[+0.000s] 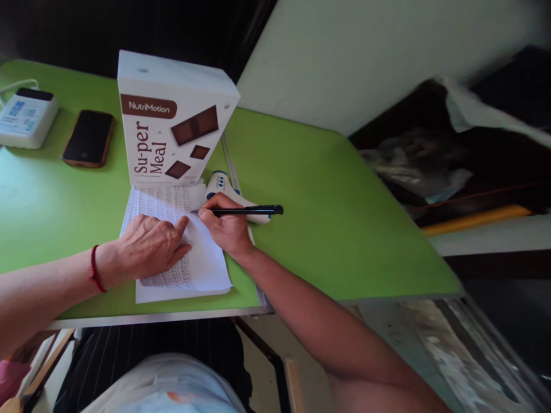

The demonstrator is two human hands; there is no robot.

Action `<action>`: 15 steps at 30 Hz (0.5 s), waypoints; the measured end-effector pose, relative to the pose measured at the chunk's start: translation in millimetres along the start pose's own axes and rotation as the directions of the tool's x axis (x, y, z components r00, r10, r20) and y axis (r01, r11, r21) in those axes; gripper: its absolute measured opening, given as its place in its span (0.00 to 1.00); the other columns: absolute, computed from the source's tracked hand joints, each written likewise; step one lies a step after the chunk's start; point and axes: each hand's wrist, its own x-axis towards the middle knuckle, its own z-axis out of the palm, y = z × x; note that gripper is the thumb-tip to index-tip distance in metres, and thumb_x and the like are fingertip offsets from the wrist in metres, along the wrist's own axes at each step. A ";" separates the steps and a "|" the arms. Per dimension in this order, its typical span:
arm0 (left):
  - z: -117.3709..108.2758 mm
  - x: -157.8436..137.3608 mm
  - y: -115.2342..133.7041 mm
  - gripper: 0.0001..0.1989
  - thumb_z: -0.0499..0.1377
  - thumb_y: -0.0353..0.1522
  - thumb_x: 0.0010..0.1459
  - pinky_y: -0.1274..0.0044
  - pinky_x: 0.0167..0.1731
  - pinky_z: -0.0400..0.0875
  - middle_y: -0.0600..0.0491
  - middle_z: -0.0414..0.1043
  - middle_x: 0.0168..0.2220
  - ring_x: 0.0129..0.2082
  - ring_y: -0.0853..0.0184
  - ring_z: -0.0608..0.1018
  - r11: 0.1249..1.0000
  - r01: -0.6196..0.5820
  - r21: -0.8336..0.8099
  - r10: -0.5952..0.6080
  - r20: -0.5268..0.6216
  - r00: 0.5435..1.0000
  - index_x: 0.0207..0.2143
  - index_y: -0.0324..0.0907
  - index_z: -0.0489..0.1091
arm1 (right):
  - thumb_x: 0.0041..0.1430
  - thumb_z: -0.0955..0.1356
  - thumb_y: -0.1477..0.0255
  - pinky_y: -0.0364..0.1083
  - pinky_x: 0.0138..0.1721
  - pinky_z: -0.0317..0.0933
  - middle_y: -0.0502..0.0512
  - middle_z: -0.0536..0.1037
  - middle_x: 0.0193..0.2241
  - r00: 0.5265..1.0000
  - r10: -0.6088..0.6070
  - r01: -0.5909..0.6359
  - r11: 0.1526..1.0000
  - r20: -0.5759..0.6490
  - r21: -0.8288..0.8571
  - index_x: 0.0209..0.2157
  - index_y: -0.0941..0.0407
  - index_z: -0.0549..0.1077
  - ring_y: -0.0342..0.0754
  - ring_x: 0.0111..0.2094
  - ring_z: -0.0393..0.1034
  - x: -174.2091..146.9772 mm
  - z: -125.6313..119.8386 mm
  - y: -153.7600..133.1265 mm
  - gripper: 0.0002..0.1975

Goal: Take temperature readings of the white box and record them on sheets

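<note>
Green desk spreads before you, beside a pale wall. Your right hand's grip is closed around a black pen, nib at the densely written paper lying in front of you. Your left hand (red bracelet at the wrist) rests on that sheet, fingers loosely bent, grasping nothing. Beyond stands a white NutriMotion box; left of it lie a phone and a white block-shaped device.
</note>
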 end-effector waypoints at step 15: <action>2.3 23.2 -65.1 0.10 0.56 0.35 0.69 0.78 0.20 0.56 0.60 0.65 0.22 0.17 0.75 0.61 0.872 -0.443 -0.207 -0.051 -0.940 0.337 0.33 0.43 0.68 | 0.59 0.67 0.82 0.47 0.34 0.67 0.55 0.80 0.31 0.887 -0.322 0.449 0.772 0.331 -0.450 0.31 0.54 0.77 0.49 0.35 0.74 10.0 -52.9 -24.5 0.10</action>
